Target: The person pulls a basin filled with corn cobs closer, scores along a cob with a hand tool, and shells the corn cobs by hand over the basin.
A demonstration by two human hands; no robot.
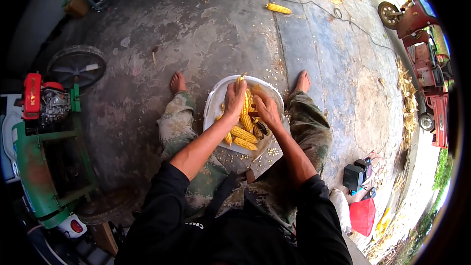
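Between my knees stands a white tub (208,113) with several yellow ears of corn (245,143) and loose kernels in it. My left hand (235,100) is closed around an upright ear of corn (246,110), whose tip shows above the fingers. From the other side, my right hand (266,110) bends its fingers against that same ear; the fingertips are partly hidden. Below the right hand lies a small dark object (262,127) among the ears, its kind unclear.
Loose kernels (235,159) dot the concrete around the tub. One ear of corn (279,8) lies ahead, with more at the upper right. A green machine (37,167) with a red engine is on the left. A red three-wheeler (424,59) and black box (353,176) are on the right.
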